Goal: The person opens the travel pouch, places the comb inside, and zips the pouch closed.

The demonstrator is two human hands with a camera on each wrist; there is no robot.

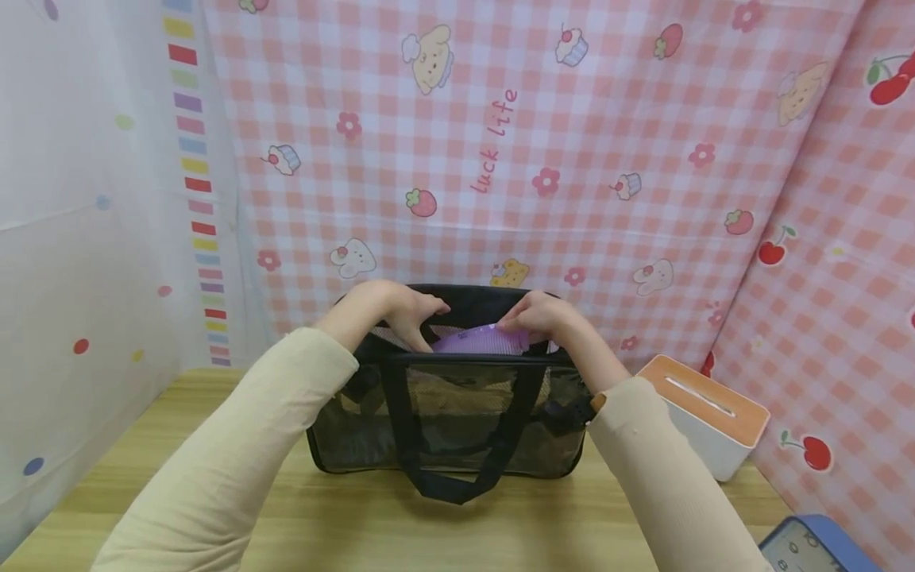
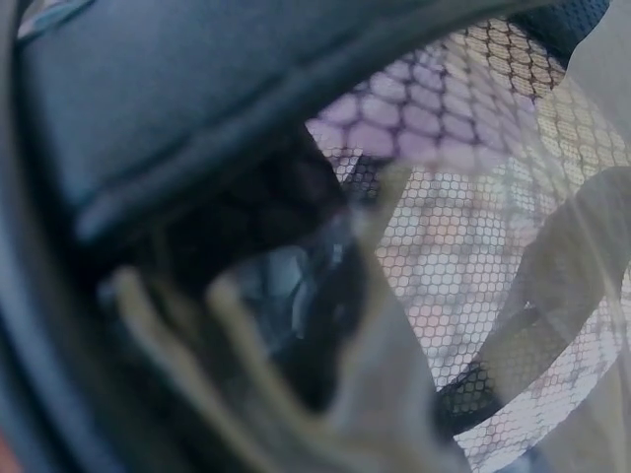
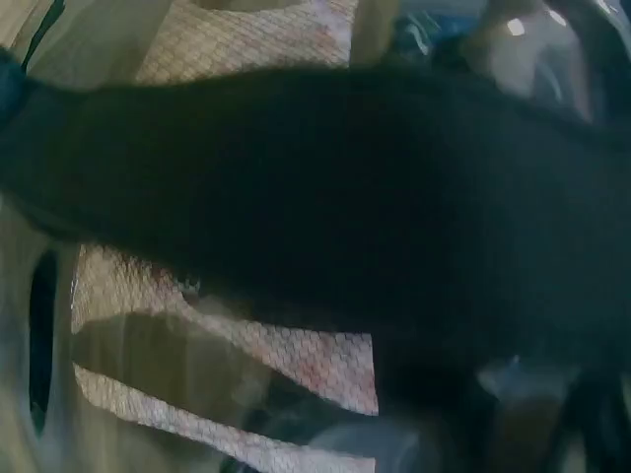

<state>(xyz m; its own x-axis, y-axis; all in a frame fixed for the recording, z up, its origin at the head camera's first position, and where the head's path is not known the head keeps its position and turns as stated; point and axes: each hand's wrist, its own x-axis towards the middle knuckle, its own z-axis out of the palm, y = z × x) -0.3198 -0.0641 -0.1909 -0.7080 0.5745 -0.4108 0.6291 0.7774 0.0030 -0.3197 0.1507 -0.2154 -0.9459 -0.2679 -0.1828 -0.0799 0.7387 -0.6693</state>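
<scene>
A black bag (image 1: 446, 413) with see-through front, mesh panels and a hanging handle stands upright on the table, its top open. Inside the opening lies a purple ribbed item (image 1: 479, 342) with small dark print; its kind cannot be told, and its lower part is hidden behind the bag's front edge. My right hand (image 1: 539, 315) pinches its upper right edge. At the left of the opening, my left hand (image 1: 407, 311) reaches in, thumb and fingers apart, beside the item's left end. Purple (image 2: 424, 108) shows behind mesh in the left wrist view. Black strap material (image 3: 296, 197) fills much of the right wrist view.
A tissue box (image 1: 704, 409) with an orange lid stands right of the bag, near the right wall. At the lower right is a blue-framed clock-like object (image 1: 818, 544), partly cut off. A pink checked cloth (image 1: 500, 159) hangs close behind the bag.
</scene>
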